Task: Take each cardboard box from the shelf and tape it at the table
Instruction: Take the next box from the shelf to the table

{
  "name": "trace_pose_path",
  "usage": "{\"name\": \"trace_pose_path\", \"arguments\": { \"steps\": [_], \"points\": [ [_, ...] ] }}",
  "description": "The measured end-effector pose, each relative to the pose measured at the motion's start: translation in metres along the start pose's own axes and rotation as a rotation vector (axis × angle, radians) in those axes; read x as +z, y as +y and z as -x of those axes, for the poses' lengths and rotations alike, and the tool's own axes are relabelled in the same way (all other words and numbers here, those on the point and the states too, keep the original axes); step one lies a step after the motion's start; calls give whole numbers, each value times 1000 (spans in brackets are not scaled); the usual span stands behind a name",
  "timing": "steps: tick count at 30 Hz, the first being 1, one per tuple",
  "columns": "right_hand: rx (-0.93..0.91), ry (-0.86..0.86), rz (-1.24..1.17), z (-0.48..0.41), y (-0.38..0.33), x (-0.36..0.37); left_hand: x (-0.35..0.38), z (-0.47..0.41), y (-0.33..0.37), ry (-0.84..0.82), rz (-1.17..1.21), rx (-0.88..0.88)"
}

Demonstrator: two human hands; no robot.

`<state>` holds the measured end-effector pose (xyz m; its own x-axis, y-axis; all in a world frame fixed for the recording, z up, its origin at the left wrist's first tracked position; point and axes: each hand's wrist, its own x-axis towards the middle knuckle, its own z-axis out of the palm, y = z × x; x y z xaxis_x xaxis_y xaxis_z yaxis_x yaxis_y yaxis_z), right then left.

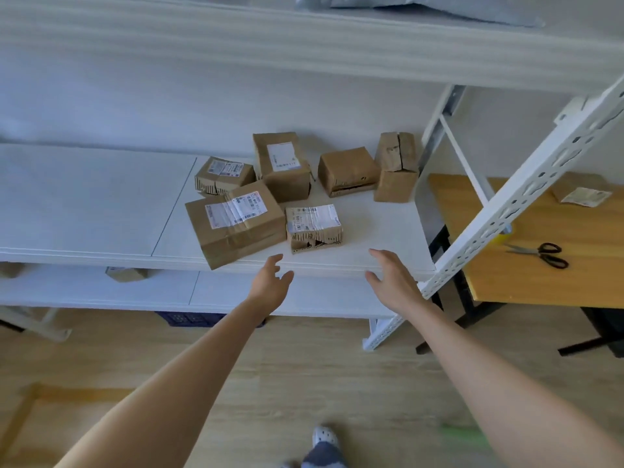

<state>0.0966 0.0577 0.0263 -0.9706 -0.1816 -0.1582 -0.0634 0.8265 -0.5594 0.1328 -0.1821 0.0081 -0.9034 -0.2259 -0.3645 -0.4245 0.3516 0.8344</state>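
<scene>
Several cardboard boxes lie on the white shelf [84,204]. Nearest the front edge is a small torn box with a white label [314,228]. Left of it sits a larger taped box [236,224], and behind stand a small labelled box [223,175], a tall labelled box [282,165], a plain box [347,170] and a split-top box [396,167]. My left hand [271,282] and right hand [391,278] reach toward the shelf's front edge, fingers spread, holding nothing, one on each side below the small torn box.
A wooden table [540,265] stands to the right behind the shelf's perforated white upright [526,197]. On it lie black-handled scissors [543,255], a flat labelled parcel [580,194] and a partly hidden tape roll [504,233]. A lower shelf holds another box [126,273].
</scene>
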Motion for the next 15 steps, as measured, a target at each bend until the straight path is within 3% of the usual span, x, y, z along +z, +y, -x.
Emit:
{"name": "trace_pose_path", "arguments": {
  "steps": [15],
  "points": [
    [-34, -222, -173, -152, 0, 33, 24, -96, 18, 69, 111, -185]
  ]
}}
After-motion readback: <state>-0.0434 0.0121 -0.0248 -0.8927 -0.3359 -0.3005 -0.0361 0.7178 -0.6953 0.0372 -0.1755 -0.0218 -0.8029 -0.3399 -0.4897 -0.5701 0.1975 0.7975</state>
